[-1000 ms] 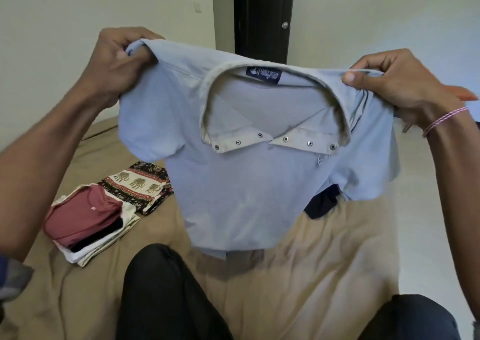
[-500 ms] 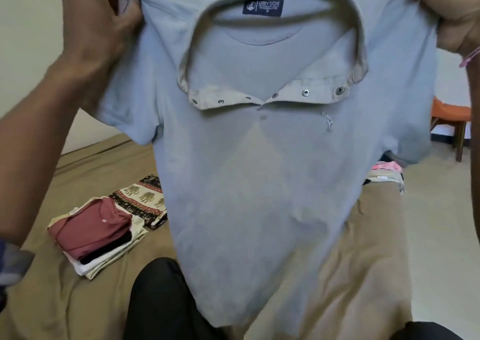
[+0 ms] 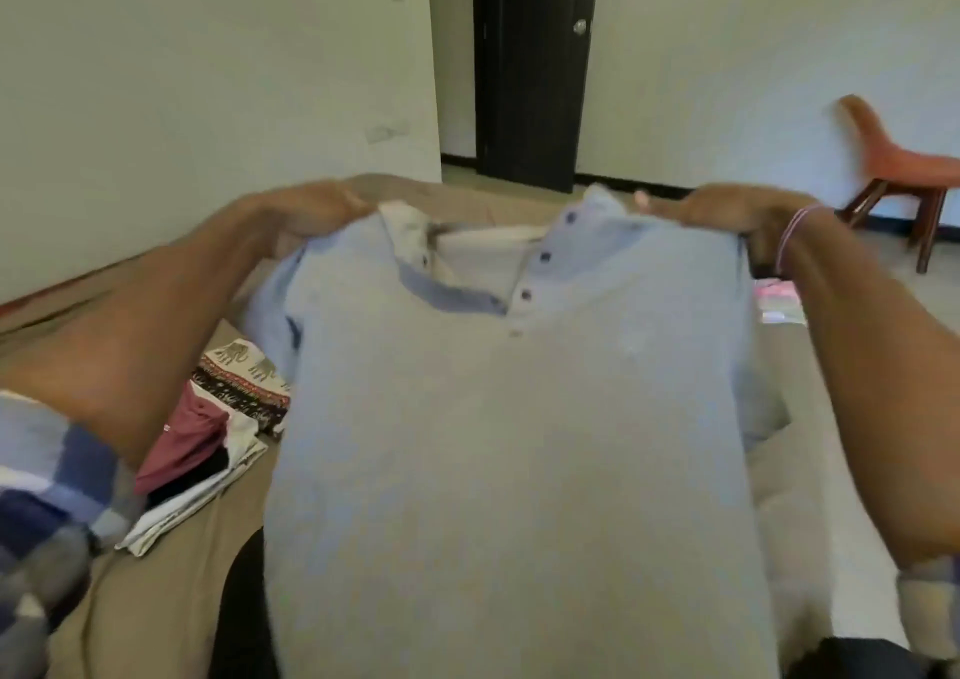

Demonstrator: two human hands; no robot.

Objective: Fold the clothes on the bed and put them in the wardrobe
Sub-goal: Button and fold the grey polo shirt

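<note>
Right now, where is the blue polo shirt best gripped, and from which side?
At both shoulders, from the outer sides, where the left hand and right hand grip the blue polo shirt: its collar sits centred and the body probably spreads evenly.

pale walls (image 3: 208, 81), dark door (image 3: 530, 65) with a round knob (image 3: 580, 27), orange chair (image 3: 909, 169) at right, light floor (image 3: 872, 242)

Blue polo shirt (image 3: 519, 444) gripped at shoulders, left hand (image 3: 306, 216), right hand (image 3: 727, 211)

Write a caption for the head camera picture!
The left hand and right hand hold a light blue shirt by its shoulders above the bed, beside folded clothes.
</note>
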